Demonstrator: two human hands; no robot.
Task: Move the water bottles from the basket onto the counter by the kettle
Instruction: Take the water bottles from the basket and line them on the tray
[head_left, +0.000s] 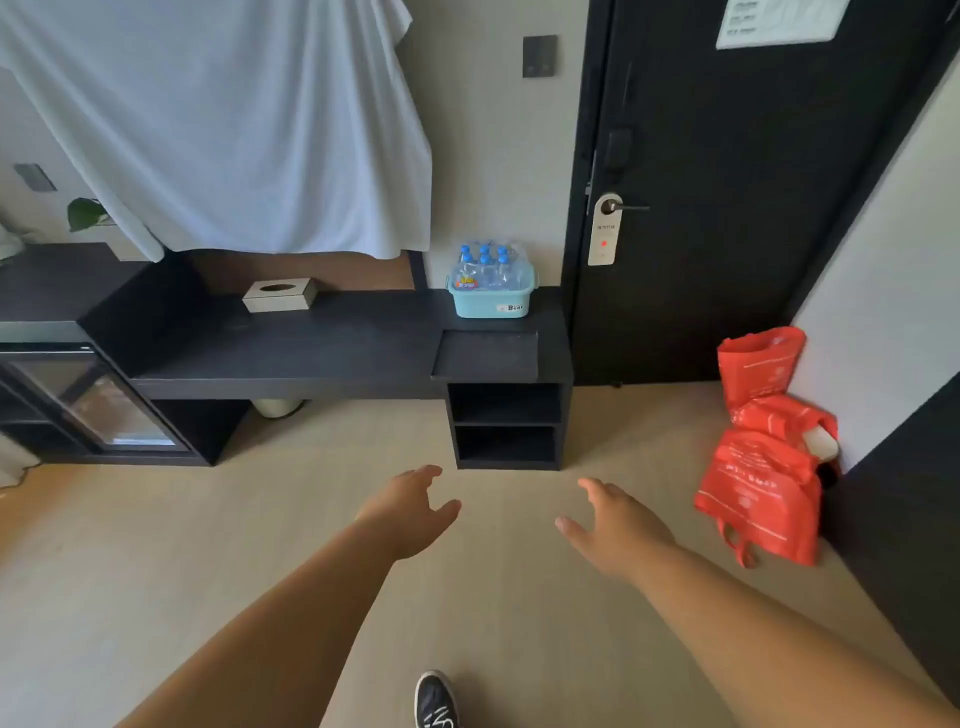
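A light blue plastic basket (493, 304) stands on the right end of a black counter (322, 343), against the wall. Several clear water bottles with blue caps (485, 267) stand upright inside it. My left hand (415, 512) and my right hand (618, 527) reach forward over the floor, well short of the counter, fingers spread and empty. No kettle is in view.
A tissue box (280, 294) sits on the counter left of the basket. A black tray (485, 356) lies in front of the basket. Red bags (763, 447) lean by the wall at right. A black door (727, 182) is behind. A white sheet (234, 124) hangs above the counter.
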